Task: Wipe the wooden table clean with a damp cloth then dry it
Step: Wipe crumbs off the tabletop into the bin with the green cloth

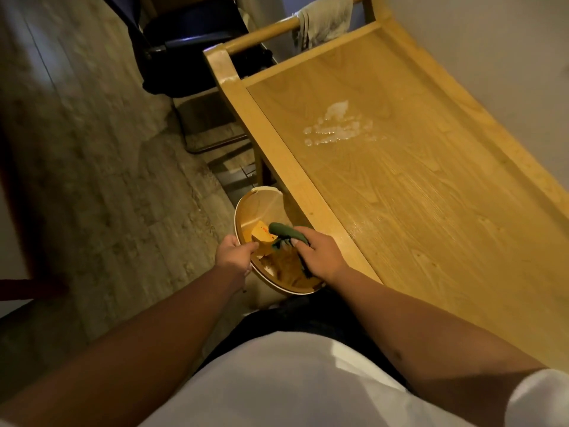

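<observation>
The wooden table [415,192] runs from the upper middle to the lower right, with a patch of white foamy wet marks [337,126] on its top. Beside the table's left edge my left hand [235,252] grips the rim of a round pale bin [246,208]. My right hand [318,257] holds a dark green cloth [284,231] over the bin's opening. Yellow and orange scraps lie inside the bin. A grey-beige towel [326,21] hangs over the rail at the table's far end.
A dark chair [197,47] with a metal frame stands on the wood-look floor just past the table's far left corner. A pale wall runs along the table's right side. A dark red piece of furniture sits at the left edge.
</observation>
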